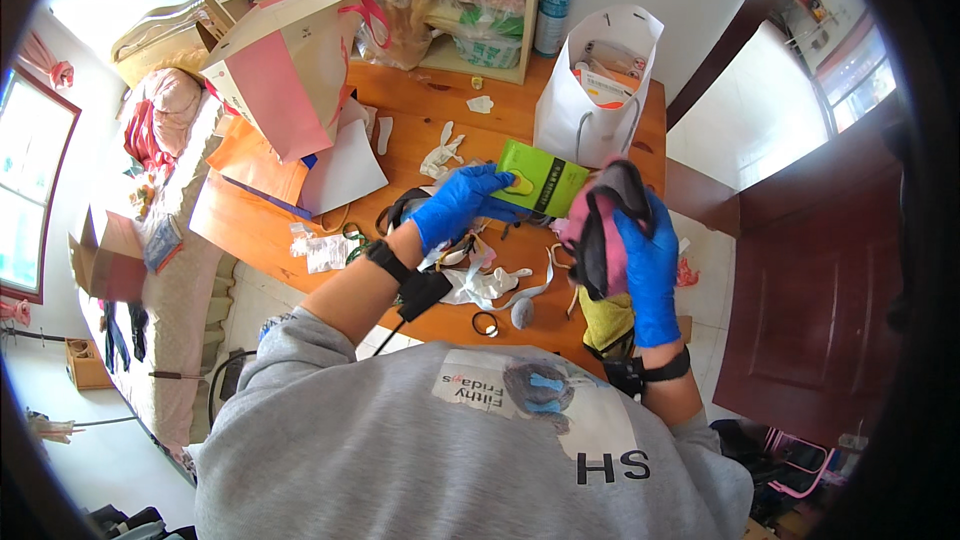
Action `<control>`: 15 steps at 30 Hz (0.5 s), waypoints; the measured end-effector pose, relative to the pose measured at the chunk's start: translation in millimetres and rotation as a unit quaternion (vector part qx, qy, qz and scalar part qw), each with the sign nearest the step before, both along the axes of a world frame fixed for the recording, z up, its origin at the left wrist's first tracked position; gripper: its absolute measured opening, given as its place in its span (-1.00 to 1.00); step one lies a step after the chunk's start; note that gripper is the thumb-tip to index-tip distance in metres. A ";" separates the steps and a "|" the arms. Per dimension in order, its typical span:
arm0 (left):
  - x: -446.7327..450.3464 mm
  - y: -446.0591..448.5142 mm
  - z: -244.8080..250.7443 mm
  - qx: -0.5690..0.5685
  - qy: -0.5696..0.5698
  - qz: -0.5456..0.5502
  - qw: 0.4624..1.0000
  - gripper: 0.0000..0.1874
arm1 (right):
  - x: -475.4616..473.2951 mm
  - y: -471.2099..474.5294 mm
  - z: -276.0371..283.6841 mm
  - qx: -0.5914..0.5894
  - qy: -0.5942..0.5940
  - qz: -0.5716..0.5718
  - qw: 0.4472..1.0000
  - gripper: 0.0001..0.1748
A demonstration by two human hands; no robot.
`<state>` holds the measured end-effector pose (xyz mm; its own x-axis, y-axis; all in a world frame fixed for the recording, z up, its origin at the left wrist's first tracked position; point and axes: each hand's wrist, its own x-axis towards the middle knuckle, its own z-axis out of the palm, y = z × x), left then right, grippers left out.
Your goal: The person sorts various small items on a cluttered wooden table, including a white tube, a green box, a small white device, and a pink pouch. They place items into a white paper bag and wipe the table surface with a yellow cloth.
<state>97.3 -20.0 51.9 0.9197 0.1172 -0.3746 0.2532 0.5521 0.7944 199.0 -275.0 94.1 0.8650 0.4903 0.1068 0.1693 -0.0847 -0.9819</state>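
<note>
My left hand (463,204), in a blue glove, grips a green flat packet (546,176) by its left edge. The packet has a dark printed band and is raised above the wooden table. In my right hand (651,266), also blue-gloved, is a crumpled pink and dark grey cloth item (611,221); its exact kind is unclear. It touches or overlaps the packet's right end. Below it, a yellow cloth (609,319) lies at the table's front right. White gloves or cloths (487,285), a grey pompom (523,313) and a black ring band (485,324) lie between my forearms.
A white paper bag (559,116) holding boxes stands at the back right of the wooden table (420,101). At the left, a tall pink and cream bag (289,75) stands by an orange folder (259,165) and white sheets (345,172). A wooden shelf (517,30) rises behind.
</note>
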 end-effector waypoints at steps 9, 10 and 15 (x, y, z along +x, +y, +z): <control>-10.3 -41.8 10.7 0.190 -0.071 0.104 0.974 -0.68 | -23.5 53.9 -37.0 -0.107 -0.273 0.110 0.950 -0.31; -13.5 -35.3 13.1 0.092 -0.075 0.116 0.986 -0.66 | -24.4 41.2 -46.9 -0.102 -0.265 0.124 0.951 -0.32; -20.5 -13.1 29.9 -0.082 -0.148 0.115 0.979 -0.60 | -30.8 -6.9 -83.8 -0.268 -0.045 0.178 0.946 -0.41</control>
